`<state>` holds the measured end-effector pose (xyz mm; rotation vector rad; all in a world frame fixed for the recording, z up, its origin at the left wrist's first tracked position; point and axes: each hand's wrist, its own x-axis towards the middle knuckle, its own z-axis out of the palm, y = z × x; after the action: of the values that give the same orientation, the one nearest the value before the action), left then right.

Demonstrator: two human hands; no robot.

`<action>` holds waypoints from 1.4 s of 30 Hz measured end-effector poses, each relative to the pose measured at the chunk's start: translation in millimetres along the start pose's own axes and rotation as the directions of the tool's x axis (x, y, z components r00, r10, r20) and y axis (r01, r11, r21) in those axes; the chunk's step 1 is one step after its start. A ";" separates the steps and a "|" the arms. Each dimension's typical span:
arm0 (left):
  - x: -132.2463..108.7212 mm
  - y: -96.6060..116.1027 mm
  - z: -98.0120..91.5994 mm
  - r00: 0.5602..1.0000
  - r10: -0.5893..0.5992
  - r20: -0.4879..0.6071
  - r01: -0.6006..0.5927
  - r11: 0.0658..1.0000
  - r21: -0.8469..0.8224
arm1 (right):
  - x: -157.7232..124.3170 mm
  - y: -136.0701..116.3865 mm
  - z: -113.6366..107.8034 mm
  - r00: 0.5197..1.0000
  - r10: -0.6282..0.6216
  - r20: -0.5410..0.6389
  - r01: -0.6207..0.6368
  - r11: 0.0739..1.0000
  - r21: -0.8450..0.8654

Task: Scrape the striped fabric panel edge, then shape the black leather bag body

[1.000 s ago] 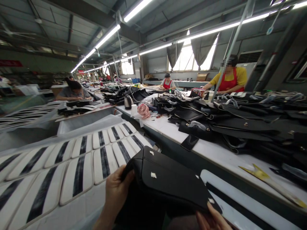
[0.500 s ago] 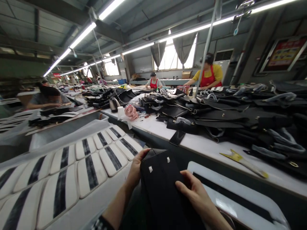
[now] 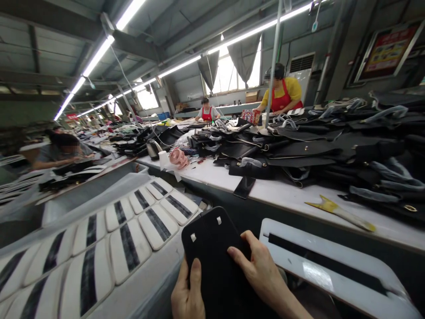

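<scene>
A black panel (image 3: pixel 215 261) with rounded corners and two small silvery tabs near its top edge is held upright in front of me. Its lower part runs out of the picture. My left hand (image 3: pixel 189 288) grips the left edge, thumb lying on the face and fingers behind. On the right edge my right hand (image 3: pixel 257 261) is closed, thumb on the front and the other fingers curled at the side. Left of the panel, white rounded pads (image 3: pixel 128 248) with a dark stripe lie in rows on a covered table.
A white slotted plate (image 3: pixel 315 270) is at right. On the bench beyond lie a yellow-handled tool (image 3: pixel 341 212), a phone (image 3: pixel 245 187), a pink fan (image 3: pixel 178 157), a kettle (image 3: pixel 153 149) and heaped black bag pieces (image 3: pixel 305 150). Several people work farther off.
My left hand has moved from the panel's top corner down to its left edge. The panel's top has shifted slightly left and its rounded end now shows plainly. My right hand still holds the right edge.
</scene>
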<state>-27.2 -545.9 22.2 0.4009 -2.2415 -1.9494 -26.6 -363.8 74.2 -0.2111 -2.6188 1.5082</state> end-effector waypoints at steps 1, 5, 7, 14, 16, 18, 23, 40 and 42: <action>2.7 2.1 2.9 1.000 -0.005 0.015 0.005 1.000 -0.018 | 0.1 0.5 0.0 1.000 -0.009 -0.012 0.009 1.000 0.006; 5.6 10.0 13.5 0.997 0.046 0.062 -0.042 0.997 -0.068 | 0.5 8.4 -2.9 0.998 -0.024 -0.065 0.027 0.998 0.055; 5.9 14.1 17.6 0.995 0.057 0.082 -0.050 0.995 -0.083 | 0.3 13.1 -4.3 0.996 -0.024 -0.091 0.032 0.996 0.084; 12.2 31.1 21.8 0.980 0.144 0.137 -0.123 0.981 -0.149 | 1.6 19.5 -8.1 0.994 0.028 -0.104 -0.015 0.992 0.122; 12.7 37.1 23.5 0.972 0.181 0.152 -0.163 0.979 -0.126 | 7.3 21.2 -10.0 0.991 0.050 -0.121 -0.039 0.995 0.095; 12.5 41.7 26.1 0.963 0.220 0.154 -0.205 0.973 -0.108 | 15.3 25.1 -11.2 0.985 0.041 -0.166 -0.030 0.997 0.064; 10.7 43.4 31.1 0.969 0.217 0.122 -0.204 0.972 -0.113 | 26.1 38.3 -11.1 0.975 -0.024 -0.222 0.042 0.996 0.078; 31.6 43.5 30.8 0.974 0.134 0.185 -0.096 0.975 -0.200 | 11.6 46.8 -5.2 0.977 -0.025 -0.214 0.082 0.962 0.259; 32.2 43.2 31.1 0.971 0.140 0.191 -0.104 0.977 -0.188 | 12.0 47.9 -5.1 0.975 -0.034 -0.221 0.089 0.966 0.244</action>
<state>-71.2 -520.5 58.1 0.0400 -2.1224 -2.1869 -34.4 -333.6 35.6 -0.2502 -2.2229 1.6744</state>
